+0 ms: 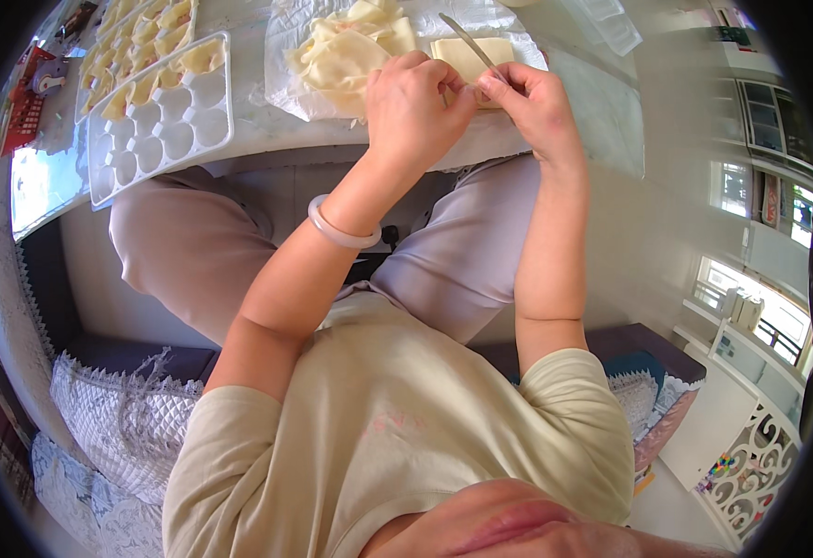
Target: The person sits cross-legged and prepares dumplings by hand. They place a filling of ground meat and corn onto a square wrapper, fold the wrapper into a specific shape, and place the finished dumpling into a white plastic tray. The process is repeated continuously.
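My right hand (544, 110) grips a slim metal utensil (467, 39) between thumb and fingers. Its flat end points away to the upper left, and my hand hides the other end. Close beside it, my left hand (417, 104) is closed with thumb and fingertips together; what they hold, if anything, is hidden. Both hands are over the near edge of a stack of square dough wrappers (492, 50). Left of the stack, a loose heap of dough wrappers (339, 61) lies on a white plastic sheet (279, 90).
A white plastic tray (178, 136) with round hollows stands at the left, filled dumplings (204, 58) in its far part. Behind it is a second tray of dumplings (137, 39). A red basket (23, 116) sits at the far left, a clear plastic container (603, 20) at the far right.
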Demonstrator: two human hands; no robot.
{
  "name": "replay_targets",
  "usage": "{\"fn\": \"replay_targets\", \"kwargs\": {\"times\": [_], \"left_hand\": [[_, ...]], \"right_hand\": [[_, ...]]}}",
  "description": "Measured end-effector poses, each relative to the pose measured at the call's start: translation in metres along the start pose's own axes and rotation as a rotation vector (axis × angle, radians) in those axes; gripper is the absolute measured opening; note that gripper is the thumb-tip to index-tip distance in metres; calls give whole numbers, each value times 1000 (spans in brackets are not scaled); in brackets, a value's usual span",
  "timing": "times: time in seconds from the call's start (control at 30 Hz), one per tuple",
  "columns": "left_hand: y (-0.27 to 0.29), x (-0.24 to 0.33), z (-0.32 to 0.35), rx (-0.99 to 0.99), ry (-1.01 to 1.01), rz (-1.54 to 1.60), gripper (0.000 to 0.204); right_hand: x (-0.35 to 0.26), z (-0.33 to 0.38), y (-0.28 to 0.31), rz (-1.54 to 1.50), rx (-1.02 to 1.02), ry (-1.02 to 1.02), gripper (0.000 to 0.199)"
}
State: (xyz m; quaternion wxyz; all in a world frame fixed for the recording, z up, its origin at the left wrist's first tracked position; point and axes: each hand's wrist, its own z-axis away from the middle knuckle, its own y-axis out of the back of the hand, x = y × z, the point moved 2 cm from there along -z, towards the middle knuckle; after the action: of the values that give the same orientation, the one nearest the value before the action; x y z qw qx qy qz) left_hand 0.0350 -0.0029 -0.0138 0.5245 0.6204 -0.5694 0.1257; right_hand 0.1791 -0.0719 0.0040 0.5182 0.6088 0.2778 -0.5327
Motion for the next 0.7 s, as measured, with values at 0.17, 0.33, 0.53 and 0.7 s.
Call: {"fn": "replay_targets", "kwargs": {"times": [0.17,0.33,0.53,0.7], "left_hand": [[0,0,0,-3,0,12,15],[-2,-1,0,7,-17,-24,13],[4,-2,9,-112,-4,-137,9],[12,11,3,38,-279,-80,15]], "right_hand": [[0,0,-3,11,42,27,19],[2,0,-2,25,64,34,20],[8,-7,7,38,271,-86,20],[6,-10,5,-29,270,-128,24]]}}
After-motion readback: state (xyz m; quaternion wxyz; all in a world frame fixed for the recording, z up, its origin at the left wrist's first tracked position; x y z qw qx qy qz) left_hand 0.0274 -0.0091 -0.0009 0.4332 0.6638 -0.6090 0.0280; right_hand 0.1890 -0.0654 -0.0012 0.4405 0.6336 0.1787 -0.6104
